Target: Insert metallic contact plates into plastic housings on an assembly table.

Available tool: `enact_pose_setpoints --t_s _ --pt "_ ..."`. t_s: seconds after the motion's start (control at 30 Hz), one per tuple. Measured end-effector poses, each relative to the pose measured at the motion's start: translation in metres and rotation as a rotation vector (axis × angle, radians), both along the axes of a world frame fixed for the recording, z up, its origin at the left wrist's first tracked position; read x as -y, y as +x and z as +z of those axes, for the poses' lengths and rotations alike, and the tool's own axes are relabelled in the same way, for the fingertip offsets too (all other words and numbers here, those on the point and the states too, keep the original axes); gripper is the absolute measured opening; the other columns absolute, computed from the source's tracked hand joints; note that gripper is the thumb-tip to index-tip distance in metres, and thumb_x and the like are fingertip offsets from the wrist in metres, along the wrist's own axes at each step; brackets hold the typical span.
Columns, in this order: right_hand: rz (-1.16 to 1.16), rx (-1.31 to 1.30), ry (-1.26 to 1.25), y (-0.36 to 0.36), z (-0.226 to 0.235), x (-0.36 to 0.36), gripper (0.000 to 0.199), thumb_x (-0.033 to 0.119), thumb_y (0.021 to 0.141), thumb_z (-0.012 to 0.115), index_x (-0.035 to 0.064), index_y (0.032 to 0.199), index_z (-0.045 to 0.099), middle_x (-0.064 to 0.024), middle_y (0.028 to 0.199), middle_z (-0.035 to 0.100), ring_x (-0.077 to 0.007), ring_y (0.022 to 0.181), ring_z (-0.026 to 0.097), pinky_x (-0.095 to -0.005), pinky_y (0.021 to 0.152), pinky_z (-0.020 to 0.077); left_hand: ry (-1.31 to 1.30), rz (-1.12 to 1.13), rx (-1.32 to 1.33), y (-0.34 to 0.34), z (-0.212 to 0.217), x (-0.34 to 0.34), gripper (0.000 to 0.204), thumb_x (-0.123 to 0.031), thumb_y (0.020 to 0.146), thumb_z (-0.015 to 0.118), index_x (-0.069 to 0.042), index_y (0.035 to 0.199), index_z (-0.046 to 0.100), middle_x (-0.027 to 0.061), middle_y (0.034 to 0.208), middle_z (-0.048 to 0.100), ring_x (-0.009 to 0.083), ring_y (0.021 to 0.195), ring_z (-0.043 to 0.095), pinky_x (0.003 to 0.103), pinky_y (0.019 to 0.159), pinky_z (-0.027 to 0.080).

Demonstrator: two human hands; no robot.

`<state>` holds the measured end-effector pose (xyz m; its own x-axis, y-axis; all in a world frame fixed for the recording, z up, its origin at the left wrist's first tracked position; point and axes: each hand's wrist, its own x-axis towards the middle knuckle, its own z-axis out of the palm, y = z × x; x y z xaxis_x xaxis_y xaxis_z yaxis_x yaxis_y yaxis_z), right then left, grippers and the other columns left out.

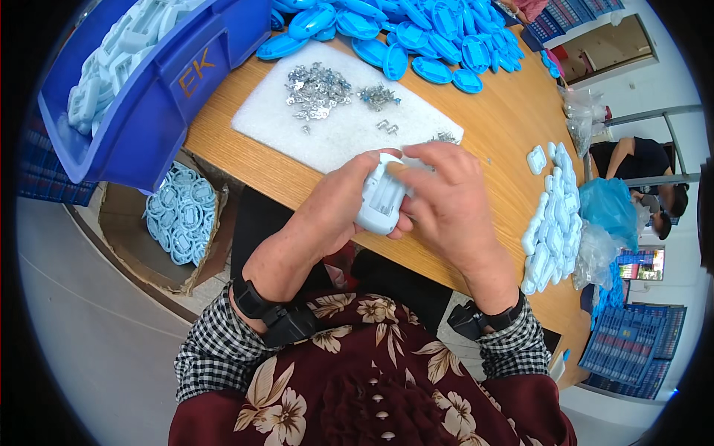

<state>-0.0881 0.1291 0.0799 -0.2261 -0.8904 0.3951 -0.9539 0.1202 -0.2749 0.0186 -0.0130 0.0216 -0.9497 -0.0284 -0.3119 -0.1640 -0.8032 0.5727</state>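
A pale blue plastic housing [381,195] with a long open recess sits in my left hand [336,195], above the table's near edge. My left thumb lies along its side, and the fingers wrap beneath it. At the housing's upper end is my right hand [448,195], its thumb and fingertips drawn together over the recess. Any small part between them is hidden. Just beyond my hands is a white foam sheet [275,134] bearing a heap of small metal plates [316,89], a smaller pile of metal clips [378,96] and a few loose pieces.
A blue bin [167,111] of pale housings stands at left, above a cardboard box [134,238] of pale blue ring-shaped parts. Bright blue oval shells [431,67] are heaped at the back. More pale housings [552,223] lie at right, beside plastic bags [610,208].
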Motion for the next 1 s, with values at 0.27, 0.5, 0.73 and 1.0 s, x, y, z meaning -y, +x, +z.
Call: enact_pose_setpoints --t_s 0.27,0.5,0.73,1.0 --pt "-0.055 0.157 -0.016 -0.001 -0.004 0.001 0.034 0.001 0.077 0.070 0.0036 0.111 0.069 -0.0150 0.112 0.064 -0.0354 0.104 0.059 -0.0459 0.089 0.0455 -0.005 -0.028 0.018 -0.001 0.000 0.000 0.048 -0.035 0.105 0.034 -0.002 0.139 0.045 0.0163 0.089 0.068 0.0254 0.073 0.070 0.036 0.063 0.058" --pt "-0.124 0.063 0.034 -0.003 -0.004 0.002 0.014 0.003 0.078 0.071 0.0056 0.091 0.065 -0.0082 0.086 0.060 -0.0290 0.086 0.058 -0.0417 0.079 0.0428 -0.050 -0.018 -0.015 -0.002 0.000 -0.002 0.052 -0.035 0.104 0.036 -0.001 0.143 0.040 0.0154 0.089 0.067 0.0243 0.072 0.069 0.035 0.063 0.057" --pt "-0.071 -0.152 0.037 -0.002 -0.005 0.015 0.016 0.009 0.071 0.073 0.0087 0.078 0.059 -0.0087 0.075 0.053 -0.0318 0.076 0.054 -0.0441 0.071 0.0385 -0.182 -0.006 -0.055 -0.003 -0.011 -0.009 0.046 -0.032 0.108 0.028 -0.002 0.137 0.047 0.0129 0.099 0.067 0.0217 0.076 0.069 0.034 0.068 0.059" --pt "-0.078 -0.121 0.152 -0.011 0.010 0.018 0.015 0.012 0.072 0.073 0.0092 0.081 0.061 -0.0064 0.075 0.055 -0.0278 0.077 0.056 -0.0415 0.074 0.0381 -0.135 0.006 -0.076 0.000 -0.001 -0.008 0.053 -0.035 0.105 0.033 0.001 0.144 0.033 0.0131 0.093 0.063 0.0209 0.070 0.067 0.031 0.064 0.056"
